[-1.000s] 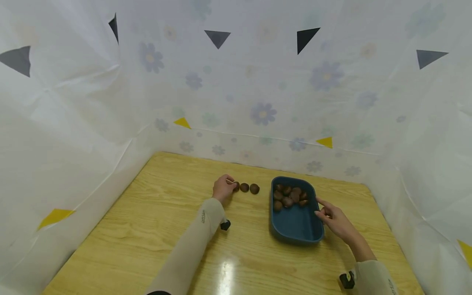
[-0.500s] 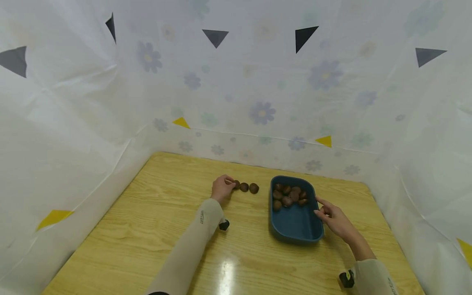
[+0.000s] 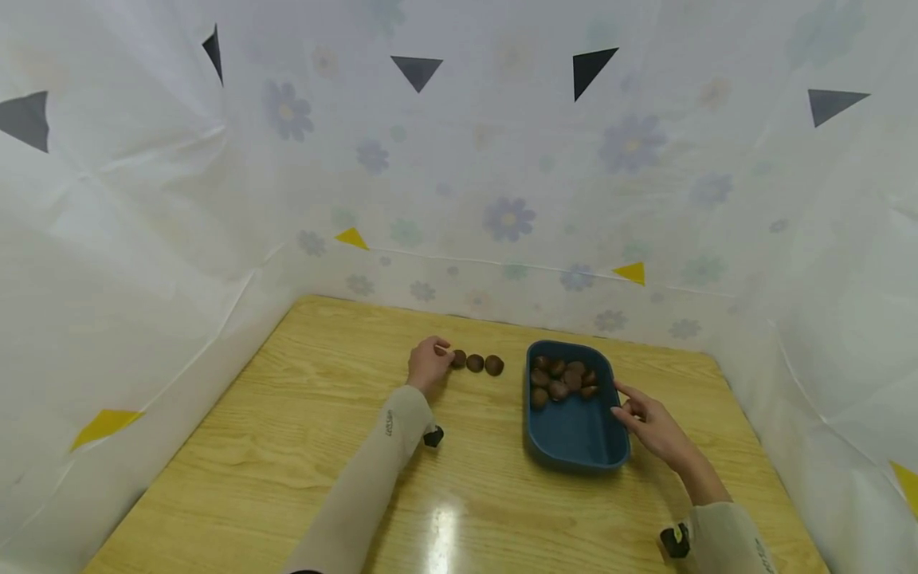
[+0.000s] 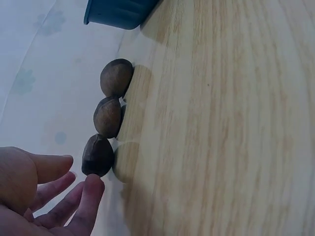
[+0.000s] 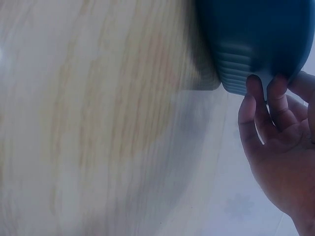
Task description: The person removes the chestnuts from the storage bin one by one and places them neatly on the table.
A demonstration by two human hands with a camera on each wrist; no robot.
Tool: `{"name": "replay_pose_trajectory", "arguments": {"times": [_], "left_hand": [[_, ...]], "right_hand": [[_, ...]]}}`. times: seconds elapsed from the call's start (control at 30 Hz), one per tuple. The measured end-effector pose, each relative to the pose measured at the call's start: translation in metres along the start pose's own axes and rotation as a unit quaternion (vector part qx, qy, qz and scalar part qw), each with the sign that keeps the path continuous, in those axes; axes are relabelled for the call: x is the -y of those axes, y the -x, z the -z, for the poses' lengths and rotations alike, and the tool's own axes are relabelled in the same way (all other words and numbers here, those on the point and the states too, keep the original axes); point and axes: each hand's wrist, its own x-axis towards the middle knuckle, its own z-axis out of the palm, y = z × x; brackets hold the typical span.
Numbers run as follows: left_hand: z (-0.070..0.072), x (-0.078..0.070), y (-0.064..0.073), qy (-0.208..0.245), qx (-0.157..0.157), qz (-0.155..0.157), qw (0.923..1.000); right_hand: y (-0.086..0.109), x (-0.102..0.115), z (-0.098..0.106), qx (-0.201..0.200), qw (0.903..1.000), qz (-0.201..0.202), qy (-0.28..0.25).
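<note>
Since the frame a second ago, the left hand (image 3: pixel 429 363) has drawn back slightly from the left-end chestnut (image 3: pixel 459 359), uncovering more of it, while the right hand (image 3: pixel 658 429) keeps its place on the blue bin (image 3: pixel 577 438). That chestnut, the middle chestnut (image 3: pixel 475 363) and the right-end chestnut (image 3: pixel 494 365) form a row along the far edge of the table (image 3: pixel 287 414), around the middle of that edge, each just beside the next. The bin stands to their right, toward the table's far right corner, with more chestnuts (image 3: pixel 559 390) bunched at its far end. The rounded pieces could easily roll: a nudge from the left fingertips might push the end one into its neighbours and bend the line, or send one toward the far edge. A tug by the right hand could also slide or tip the bin and shift its load. The left hand holds nothing; its thumb and fingers stand moderately apart, one fingertip at the near side of the left-end chestnut, though whether it touches cannot be told. The right hand is narrow, curled fingers against the bin's outer right wall and the thumb at its rim, gripping lightly.
</note>
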Motion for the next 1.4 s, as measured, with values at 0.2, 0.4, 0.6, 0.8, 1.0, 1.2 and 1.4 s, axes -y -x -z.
{"name": "replay_pose_trajectory", "arguments": {"times": [0.2,0.4,0.6,0.8,1.0,1.2,1.4], "left_hand": [[0.001,-0.018,0.008,-0.002,-0.026,-0.05,0.9984],[-0.011,-0.041,0.019,0.047,0.013,-0.086,0.9951],[-0.038,-0.067,0.032,0.107,0.088,-0.084,0.9868],[-0.068,-0.092,0.047,0.166,0.162,-0.084,0.9691],[-0.098,-0.108,0.06,0.207,0.218,-0.062,0.9518],[-0.126,-0.12,0.068,0.237,0.222,-0.002,0.9457],[-0.136,-0.128,0.073,0.184,0.203,0.041,0.961]], "right_hand": [[-0.001,0.001,0.0,-0.002,1.0,-0.005,0.004],[-0.003,-0.001,-0.001,-0.002,0.9999,-0.001,0.014],[-0.004,-0.002,0.0,-0.005,0.9997,0.005,0.022],[-0.003,-0.002,0.002,-0.002,0.9997,0.007,0.023],[-0.001,-0.003,0.004,-0.006,0.9996,0.012,0.026],[0.002,-0.002,0.004,-0.003,0.9999,0.007,0.012],[0.006,0.001,0.003,0.007,1.0,0.001,0.005]]}}
